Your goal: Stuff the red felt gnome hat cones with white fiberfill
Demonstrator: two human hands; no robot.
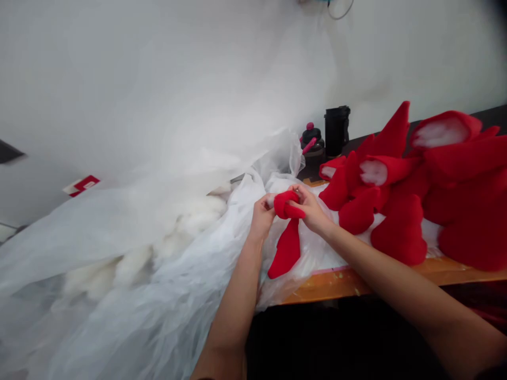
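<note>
Left hand (263, 214): pinches white stuffing (271, 200)
Right hand (311, 210): grips red cloth (288, 248)
Red-and-white tag (84, 184), far left of hands: marking unreadable
Red pieces (398, 229), right of hands: partly cropped

Near the table's (327, 289) left edge, my right hand (312, 212) holds a red fabric piece (285, 205); my left hand (261, 217) pinches white stuffing (271, 200) at its opening. Stuffed red pieces (399, 235) crowd the right end. Beyond the far edge stand a black cup (335, 133) and dark bottle (312, 137); past the left edge spreads a plastic bag (174, 316) of filling (134, 265).
</note>
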